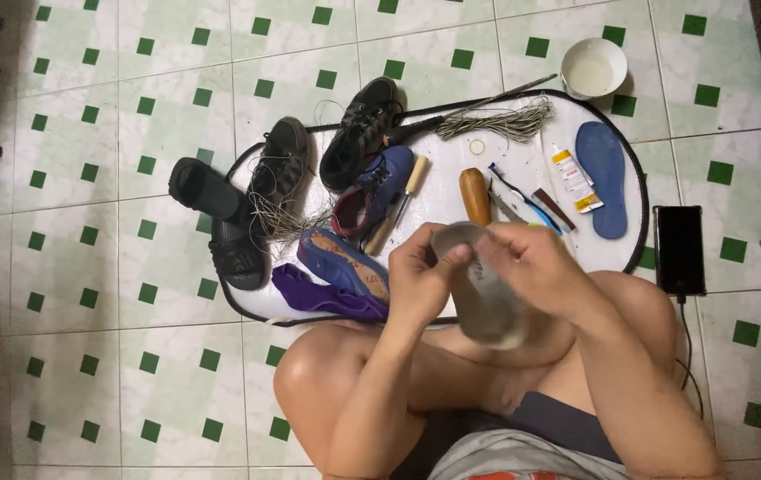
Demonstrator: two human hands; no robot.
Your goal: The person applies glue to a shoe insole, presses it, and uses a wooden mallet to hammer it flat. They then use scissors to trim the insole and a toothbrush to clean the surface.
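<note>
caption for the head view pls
Both hands, left and right, hold a grey insole above a white mat strewn with shoes.

Two bare hands, the left hand and the right hand, together hold one grey insole at centre frame. One blue insole lies upper right. One white bowl sits near the top right. One black phone lies at right. Two black sneakers and two black sandals sit left of centre, with one blue shoe, one glue tube and one toothbrush.
</note>
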